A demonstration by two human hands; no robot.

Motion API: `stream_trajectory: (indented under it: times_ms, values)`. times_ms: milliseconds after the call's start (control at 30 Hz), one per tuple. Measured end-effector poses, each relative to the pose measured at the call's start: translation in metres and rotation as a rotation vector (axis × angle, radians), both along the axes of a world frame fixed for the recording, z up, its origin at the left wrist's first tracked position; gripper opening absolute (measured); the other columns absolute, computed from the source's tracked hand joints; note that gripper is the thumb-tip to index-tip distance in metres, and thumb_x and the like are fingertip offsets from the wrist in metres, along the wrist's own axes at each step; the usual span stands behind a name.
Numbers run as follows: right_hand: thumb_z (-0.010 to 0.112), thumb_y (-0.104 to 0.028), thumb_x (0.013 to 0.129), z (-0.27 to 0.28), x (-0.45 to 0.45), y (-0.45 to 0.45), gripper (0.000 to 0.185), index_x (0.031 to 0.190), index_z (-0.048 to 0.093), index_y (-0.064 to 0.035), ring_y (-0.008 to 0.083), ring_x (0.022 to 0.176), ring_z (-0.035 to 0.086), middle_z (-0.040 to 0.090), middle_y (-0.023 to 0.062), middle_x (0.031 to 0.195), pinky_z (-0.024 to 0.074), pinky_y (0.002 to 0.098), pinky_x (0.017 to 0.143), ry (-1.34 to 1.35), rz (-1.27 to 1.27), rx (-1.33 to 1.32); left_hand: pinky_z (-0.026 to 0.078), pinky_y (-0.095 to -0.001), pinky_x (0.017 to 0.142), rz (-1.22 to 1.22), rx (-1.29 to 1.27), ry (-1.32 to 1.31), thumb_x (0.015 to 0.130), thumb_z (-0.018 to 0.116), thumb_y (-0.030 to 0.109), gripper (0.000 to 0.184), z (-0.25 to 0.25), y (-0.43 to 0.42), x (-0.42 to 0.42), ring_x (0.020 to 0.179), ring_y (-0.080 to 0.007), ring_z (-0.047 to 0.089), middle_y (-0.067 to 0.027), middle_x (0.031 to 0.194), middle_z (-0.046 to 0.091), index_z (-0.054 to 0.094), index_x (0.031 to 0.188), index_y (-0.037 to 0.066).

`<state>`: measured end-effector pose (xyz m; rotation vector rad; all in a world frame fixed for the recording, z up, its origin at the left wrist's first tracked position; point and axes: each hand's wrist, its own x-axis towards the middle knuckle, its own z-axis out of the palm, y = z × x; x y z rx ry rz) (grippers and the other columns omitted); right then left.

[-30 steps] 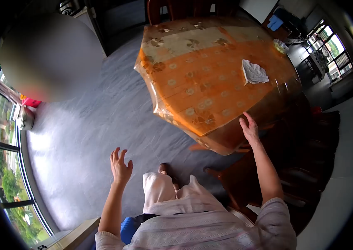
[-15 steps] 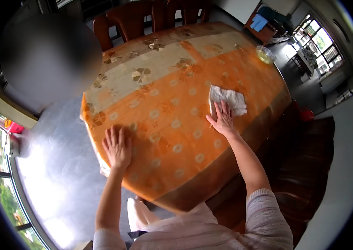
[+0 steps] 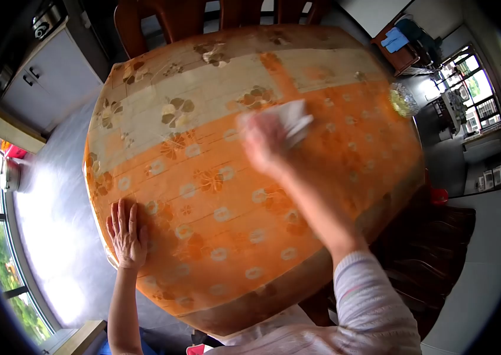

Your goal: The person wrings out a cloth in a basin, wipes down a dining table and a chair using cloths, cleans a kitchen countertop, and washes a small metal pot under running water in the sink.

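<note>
A table under an orange and beige flowered cover [image 3: 221, 195] fills the middle of the view. Near its left edge my left hand [image 3: 127, 236] lies flat on the cover, fingers stretched out, holding nothing. My right hand [image 3: 264, 141], blurred by motion, grips a white cloth [image 3: 293, 120] over the upper middle of the table. The cloth sticks out to the right of the fingers, and part of it is hidden by the hand.
Wooden chairs [image 3: 182, 21] line the far side, and dark wooden seating [image 3: 425, 257] stands at the right. A clear container [image 3: 402, 100] sits at the table's right edge. A white cabinet [image 3: 52, 74] is at the upper left.
Both hands were off the table at first, then came onto it. My right hand has taken hold of the cloth and carried it left. The view has shifted over the table.
</note>
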<state>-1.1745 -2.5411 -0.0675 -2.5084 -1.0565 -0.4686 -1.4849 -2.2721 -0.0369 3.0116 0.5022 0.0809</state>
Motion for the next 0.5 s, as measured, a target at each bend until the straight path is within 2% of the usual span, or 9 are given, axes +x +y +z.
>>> stream_trajectory:
  times_ms: [33,67,100,167,267,300,367,467,500]
  values:
    - [0.063,-0.007,0.070,0.014,-0.052,0.018,0.030,0.098,0.055,-0.0041,0.0319,0.106,0.047,0.053,0.0143,0.109,0.0379,0.0483,0.089,0.052,0.207,0.108,0.012,-0.0482,0.109,-0.009,0.007,-0.014,0.084,0.048,0.023,0.053,-0.001,-0.001,-0.001,0.136,-0.0339,0.018,-0.0147,0.146,0.024,0.038,0.135,0.010]
    - [0.065,-0.009,0.071,0.017,-0.112,0.018,0.050,0.119,0.052,-0.0057,0.0355,0.122,0.039,0.047,0.0127,0.128,0.0292,0.0520,0.101,0.079,0.275,0.029,0.012,-0.0480,0.109,-0.021,0.017,-0.022,0.084,0.048,0.023,0.053,-0.003,0.001,-0.004,0.136,-0.0337,0.018,-0.0146,0.146,0.024,0.038,0.135,0.010]
    - [0.065,-0.014,0.073,0.008,-0.161,0.002,0.057,0.127,0.047,-0.0084,0.0337,0.126,0.036,0.044,0.0095,0.133,0.0248,0.0535,0.104,0.168,0.419,0.083,0.012,-0.0479,0.109,-0.039,0.033,-0.033,0.084,0.048,0.023,0.053,-0.003,0.003,-0.004,0.136,-0.0335,0.018,-0.0145,0.146,0.024,0.038,0.135,0.010]
    - [0.064,-0.016,0.074,0.027,-0.199,-0.042,0.050,0.123,0.051,-0.0097,0.0311,0.127,0.035,0.041,0.0102,0.134,0.0248,0.0533,0.104,0.333,0.490,-0.048,0.013,-0.0466,0.109,-0.012,0.050,0.013,0.086,0.046,0.025,0.053,-0.006,0.004,-0.004,0.136,-0.0332,0.018,-0.0145,0.146,0.024,0.037,0.136,0.010]
    - [0.062,-0.010,0.075,0.023,-0.102,-0.153,0.047,0.121,0.050,-0.0110,0.0277,0.110,0.050,0.055,0.0111,0.115,0.0418,0.0446,0.090,0.147,0.170,-0.030,0.012,-0.0460,0.109,-0.028,0.078,0.020,0.089,0.040,0.026,0.052,-0.013,0.005,-0.005,0.136,-0.0318,0.018,-0.0142,0.147,0.022,0.033,0.138,0.009]
    - [0.056,-0.014,0.081,0.013,-0.057,-0.199,0.041,0.120,0.048,-0.0107,0.0265,0.103,0.054,0.058,0.0113,0.108,0.0452,0.0407,0.083,-0.084,0.043,-0.090,0.012,-0.0459,0.109,-0.035,0.093,0.008,0.090,0.039,0.027,0.052,-0.018,0.006,-0.005,0.136,-0.0319,0.018,-0.0141,0.147,0.022,0.033,0.138,0.008]
    - [0.041,-0.024,0.091,-0.018,0.000,-0.284,0.041,0.128,0.042,-0.0088,0.0320,0.118,0.044,0.047,0.0200,0.125,0.0373,0.0440,0.094,-0.114,-0.412,-0.352,0.012,-0.0458,0.109,-0.036,0.112,-0.003,0.090,0.039,0.026,0.052,-0.019,0.005,-0.005,0.136,-0.0318,0.019,-0.0139,0.147,0.022,0.032,0.139,0.008]
    - [0.044,-0.023,0.089,-0.015,-0.024,-0.250,0.045,0.130,0.040,-0.0045,0.0363,0.123,0.038,0.040,0.0227,0.132,0.0326,0.0460,0.099,-0.005,-0.638,-0.339,0.013,-0.0458,0.109,-0.040,0.141,-0.003,0.091,0.039,0.026,0.052,-0.022,0.006,-0.007,0.136,-0.0311,0.019,-0.0133,0.147,0.022,0.032,0.139,0.009]
    - [0.048,-0.021,0.087,0.011,-0.068,-0.209,0.047,0.128,0.040,-0.0004,0.0385,0.121,0.038,0.041,0.0222,0.131,0.0326,0.0484,0.098,0.158,-0.545,-0.217,0.013,-0.0457,0.109,-0.031,0.139,-0.010,0.091,0.039,0.026,0.052,-0.021,0.007,-0.007,0.136,-0.0308,0.019,-0.0129,0.147,0.023,0.032,0.139,0.009]
